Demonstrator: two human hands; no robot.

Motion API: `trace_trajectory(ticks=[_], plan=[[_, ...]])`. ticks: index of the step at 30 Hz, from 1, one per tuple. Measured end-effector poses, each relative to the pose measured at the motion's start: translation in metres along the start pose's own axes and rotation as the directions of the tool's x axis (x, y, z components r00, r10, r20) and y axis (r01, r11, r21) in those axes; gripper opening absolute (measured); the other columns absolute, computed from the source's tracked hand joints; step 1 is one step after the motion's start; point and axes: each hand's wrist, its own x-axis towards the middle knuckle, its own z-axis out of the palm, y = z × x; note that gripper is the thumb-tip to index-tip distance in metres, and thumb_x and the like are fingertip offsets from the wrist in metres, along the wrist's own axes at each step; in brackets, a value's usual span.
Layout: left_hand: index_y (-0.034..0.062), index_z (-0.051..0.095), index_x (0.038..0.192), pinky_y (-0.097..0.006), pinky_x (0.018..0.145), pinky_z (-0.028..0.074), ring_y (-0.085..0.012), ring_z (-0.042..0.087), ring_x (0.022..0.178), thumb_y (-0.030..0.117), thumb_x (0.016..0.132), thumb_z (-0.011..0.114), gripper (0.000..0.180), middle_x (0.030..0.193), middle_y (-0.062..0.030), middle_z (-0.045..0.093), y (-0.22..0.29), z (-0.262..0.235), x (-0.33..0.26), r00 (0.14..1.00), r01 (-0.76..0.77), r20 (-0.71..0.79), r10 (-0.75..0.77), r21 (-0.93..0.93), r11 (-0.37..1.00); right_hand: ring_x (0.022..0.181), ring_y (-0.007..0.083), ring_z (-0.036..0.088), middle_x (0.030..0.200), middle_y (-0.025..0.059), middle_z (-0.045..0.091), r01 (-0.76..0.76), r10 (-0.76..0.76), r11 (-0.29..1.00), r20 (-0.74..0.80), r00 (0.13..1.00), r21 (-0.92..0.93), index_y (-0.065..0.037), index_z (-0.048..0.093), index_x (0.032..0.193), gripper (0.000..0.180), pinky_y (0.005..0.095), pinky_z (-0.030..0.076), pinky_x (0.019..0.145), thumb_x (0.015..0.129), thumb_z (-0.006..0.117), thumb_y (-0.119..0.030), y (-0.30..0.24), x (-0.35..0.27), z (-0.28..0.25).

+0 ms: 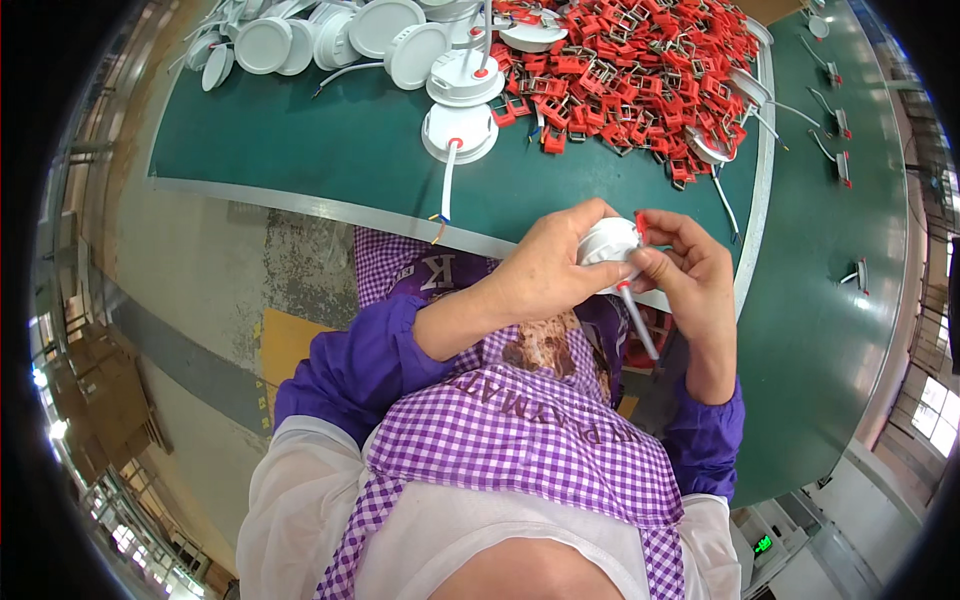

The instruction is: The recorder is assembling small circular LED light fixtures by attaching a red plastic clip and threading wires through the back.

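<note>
My left hand (553,259) grips a round white light housing (607,241) above the table's front edge. A white cable (640,322) hangs down from a red grommet on the housing. My right hand (686,272) pinches a small red plastic clip (641,226) against the housing's right side, its thumb resting on the white rim. The fingers partly hide where clip and housing meet. On the table just ahead lies another white light housing (478,140), its cable pointing toward me.
A large heap of red clips with metal springs (620,75) covers the back right of the green table (290,150). White round housings (385,30) pile up at the back left. Along the green surface to the right (820,280), several cabled units (843,170) stand spaced apart.
</note>
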Motion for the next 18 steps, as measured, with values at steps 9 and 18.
trace_trajectory(ticks=[9, 18], plan=[[0.001, 0.067, 0.09, -0.035, 0.078, 0.05, -0.026, 0.062, 0.093, 0.008, 0.076, 0.076, 0.018, 0.098, -0.01, 0.067, -0.005, -0.05, -0.046, 0.929, -0.227, -0.126, 0.347, 0.547, 0.806, 0.076, 0.0103, 0.063, 0.101, 0.0087, 0.069, -0.078, -0.441, 0.788, -0.649, 0.62, -0.611, 0.0, 0.065, 0.117, 0.032, 0.0217, 0.048, 0.059, 0.089, 0.068, -0.014, 0.016, -0.018, -0.14], [-0.0001, 0.057, 0.106, -0.04, 0.082, 0.043, -0.0325, 0.053, 0.093, 0.02, 0.072, 0.081, 0.047, 0.099, -0.0148, 0.059, -0.006, -0.097, -0.042, 0.68, 0.102, -0.422, 0.6, 0.864, 0.492, 0.069, 0.0177, 0.06, 0.087, 0.0122, 0.065, 0.308, -0.536, 0.713, -0.206, 0.818, -0.63, -0.001, 0.066, 0.105, 0.02, 0.0283, 0.048, 0.06, 0.086, 0.07, -0.007, 0.005, 0.053, 0.003]])
